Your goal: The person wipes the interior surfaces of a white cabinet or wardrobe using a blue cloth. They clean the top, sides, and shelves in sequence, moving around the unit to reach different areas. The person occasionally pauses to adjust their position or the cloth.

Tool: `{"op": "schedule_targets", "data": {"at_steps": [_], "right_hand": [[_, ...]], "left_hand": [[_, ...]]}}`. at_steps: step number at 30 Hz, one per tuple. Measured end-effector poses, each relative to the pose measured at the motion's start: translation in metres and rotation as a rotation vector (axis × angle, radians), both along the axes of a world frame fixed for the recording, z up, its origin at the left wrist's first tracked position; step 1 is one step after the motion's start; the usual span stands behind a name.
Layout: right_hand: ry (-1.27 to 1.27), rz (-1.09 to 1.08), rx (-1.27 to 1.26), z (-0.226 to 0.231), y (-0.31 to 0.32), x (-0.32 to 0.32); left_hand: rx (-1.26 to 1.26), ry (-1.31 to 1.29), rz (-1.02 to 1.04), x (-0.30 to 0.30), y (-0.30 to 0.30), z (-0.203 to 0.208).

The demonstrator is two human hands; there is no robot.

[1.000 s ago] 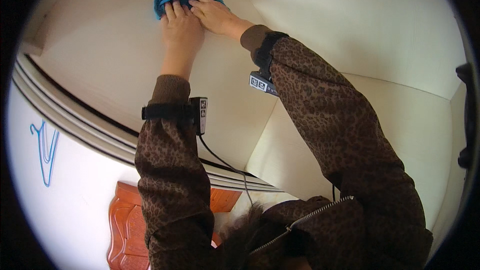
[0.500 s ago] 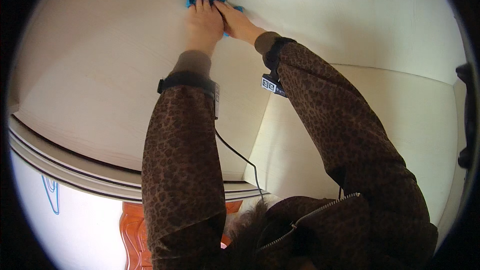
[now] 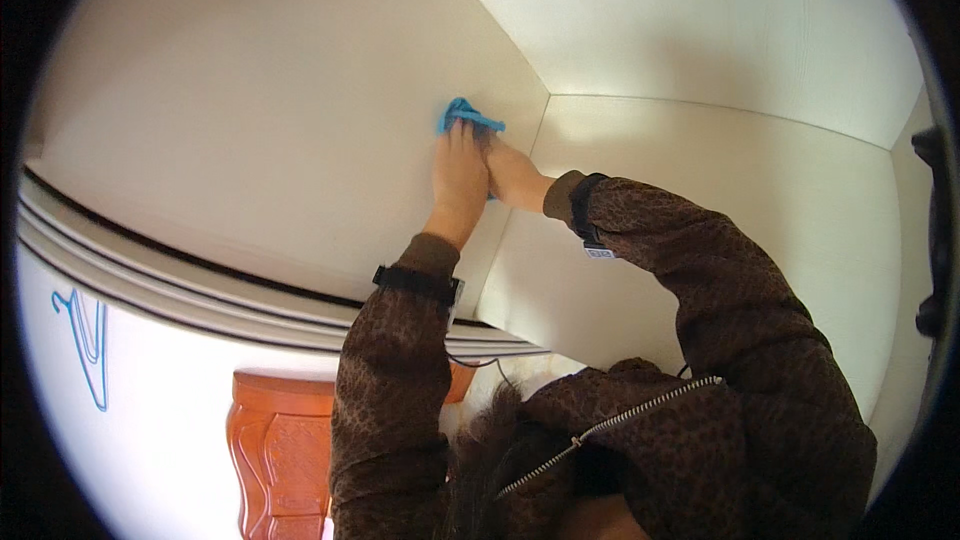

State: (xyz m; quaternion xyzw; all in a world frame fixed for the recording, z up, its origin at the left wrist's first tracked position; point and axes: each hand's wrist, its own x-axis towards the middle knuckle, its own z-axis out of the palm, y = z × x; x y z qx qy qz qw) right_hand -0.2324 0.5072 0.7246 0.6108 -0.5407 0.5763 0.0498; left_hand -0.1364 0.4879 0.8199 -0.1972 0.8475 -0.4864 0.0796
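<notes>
A crumpled blue cloth [image 3: 460, 112] lies against the pale panel [image 3: 300, 120], near the corner where it meets the other panels. My left hand [image 3: 461, 175] presses on it from below, fingers pointing up and bent over the fabric. Close against it on the right is my right hand [image 3: 514, 178], which also grips the cloth; its fingertips are partly hidden behind the left hand and the fabric. Most of the cloth between the two palms is covered.
Pale panels [image 3: 720, 210] close in the right side and the top. Dark-lined sliding rails [image 3: 180, 292] run along the lower left. Beyond them are a blue clothes hanger [image 3: 95, 350] and a carved orange-brown wooden headboard-like piece [image 3: 285, 450]. A thin black cable hangs near my left sleeve.
Both hands, with the cloth, have moved down and to the right in the picture. The view has shifted too, so the corner seam and more of the wooden piece now show.
</notes>
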Motion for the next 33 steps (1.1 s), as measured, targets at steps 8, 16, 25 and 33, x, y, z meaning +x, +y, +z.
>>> {"op": "schedule_targets", "data": {"at_steps": [8, 16, 25, 33], "right_hand": [[0.492, 0.089, 0.102, 0.034, 0.044, 0.064], [0.579, 0.062, -0.184, 0.107, 0.056, 0.091], [0.386, -0.058, -0.495, 0.191, 0.055, 0.115], [0.24, -0.106, -0.498, 0.166, 0.052, 0.108]], "left_hand": [[0.023, 0.176, 0.051, 0.104, 0.052, -0.006], [-0.179, 0.461, 0.045, 0.141, 0.086, 0.037], [-0.496, 0.812, -0.239, 0.134, 0.088, 0.118], [-0.429, 0.896, -0.37, 0.118, 0.065, 0.101]]}}
